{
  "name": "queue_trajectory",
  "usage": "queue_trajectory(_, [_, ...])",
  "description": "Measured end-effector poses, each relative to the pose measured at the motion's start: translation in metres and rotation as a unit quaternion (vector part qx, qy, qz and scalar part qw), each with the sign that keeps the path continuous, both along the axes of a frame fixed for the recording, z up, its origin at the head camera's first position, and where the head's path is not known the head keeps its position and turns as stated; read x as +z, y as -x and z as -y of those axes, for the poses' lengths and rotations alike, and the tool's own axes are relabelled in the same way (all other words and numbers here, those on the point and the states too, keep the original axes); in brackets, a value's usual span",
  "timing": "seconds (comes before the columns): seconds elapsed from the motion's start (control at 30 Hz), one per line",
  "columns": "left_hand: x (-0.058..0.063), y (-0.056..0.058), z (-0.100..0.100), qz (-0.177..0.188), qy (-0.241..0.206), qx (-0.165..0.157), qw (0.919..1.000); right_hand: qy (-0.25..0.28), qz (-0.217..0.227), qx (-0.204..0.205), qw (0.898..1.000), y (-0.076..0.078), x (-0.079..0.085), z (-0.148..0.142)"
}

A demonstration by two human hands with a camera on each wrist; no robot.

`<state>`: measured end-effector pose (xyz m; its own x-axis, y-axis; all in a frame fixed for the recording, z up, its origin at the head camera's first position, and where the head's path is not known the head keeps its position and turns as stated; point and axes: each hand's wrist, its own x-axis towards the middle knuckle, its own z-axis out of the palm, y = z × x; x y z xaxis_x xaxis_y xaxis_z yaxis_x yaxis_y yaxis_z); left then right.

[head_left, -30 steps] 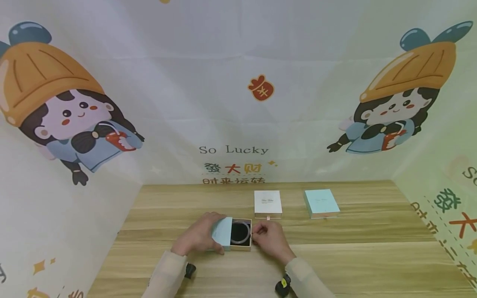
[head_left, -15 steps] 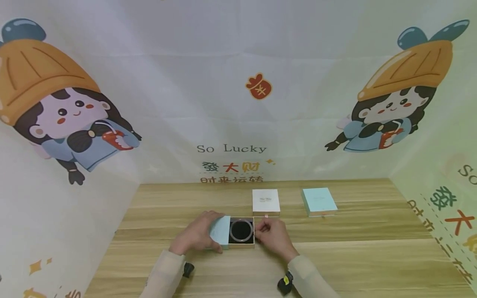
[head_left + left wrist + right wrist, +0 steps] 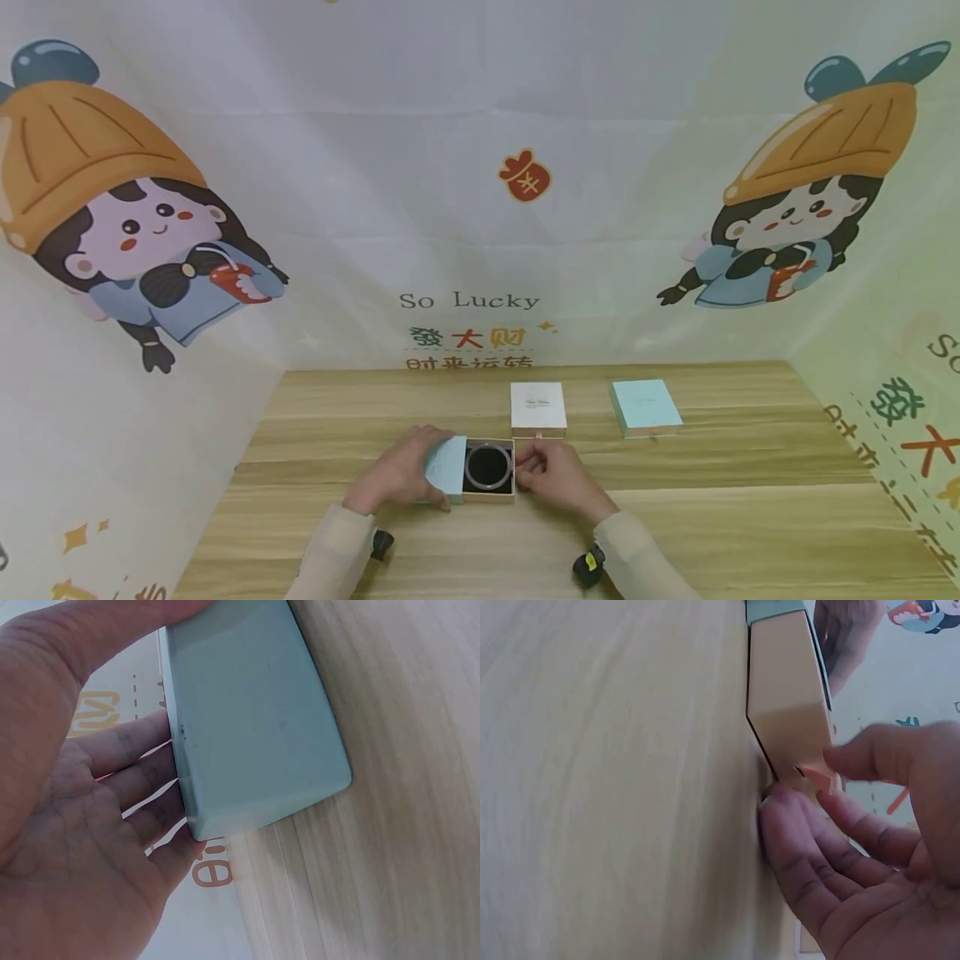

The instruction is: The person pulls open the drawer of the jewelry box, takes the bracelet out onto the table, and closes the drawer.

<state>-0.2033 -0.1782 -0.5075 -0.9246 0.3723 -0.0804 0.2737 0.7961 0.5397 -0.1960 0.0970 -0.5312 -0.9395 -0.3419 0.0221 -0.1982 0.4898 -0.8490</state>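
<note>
My left hand grips the light-blue sleeve of a drawer box, thumb on the near side and fingers on the far side. Out of the sleeve's right end stands a tan inner drawer with a dark lining, and in it lies a pale ring-shaped bangle. At the drawer's right end is my right hand. Its thumb and forefinger pinch a small orange ribbon tab on the drawer's end face, while the other fingers curl beneath. In the left wrist view the blue sleeve lies between thumb and fingers.
Behind the drawer box stands a white box with a small tab at its front. Another light-blue box is farther right. A printed cloth wall rises at the back edge of the wooden table.
The drawer has slid a little farther right out of the sleeve, so more of the bangle shows. My right hand has moved right with it; the left hand keeps its hold on the sleeve.
</note>
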Motion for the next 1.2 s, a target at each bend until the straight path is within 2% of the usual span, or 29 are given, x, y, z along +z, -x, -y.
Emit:
queue_trajectory(0.3, [0.0,0.0,0.0,-0.001,-0.003,0.003,1.0,-0.069,-0.074,0.046,0.994,-0.003,0.01,-0.006])
queue_trajectory(0.47, [0.0,0.0,0.0,-0.006,-0.003,-0.002,1.0,-0.104,-0.12,0.077,0.984,-0.004,0.018,-0.005])
queue_trajectory(0.67, [0.002,-0.001,-0.001,-0.008,0.001,-0.005,1.0,-0.155,-0.153,0.137,0.966,-0.001,0.03,0.003])
queue_trajectory(0.93, [0.001,0.001,0.0,0.001,0.002,-0.012,0.9999,-0.226,-0.164,0.199,0.939,0.005,0.045,0.022])
queue_trajectory(1.03, [0.0,0.001,0.001,0.005,0.0,-0.012,0.9999,-0.26,-0.164,0.215,0.927,0.008,0.046,0.029])
queue_trajectory(1.2, [0.001,0.002,0.001,0.013,-0.003,-0.009,0.9999,-0.3,-0.161,0.224,0.913,0.012,0.045,0.039])
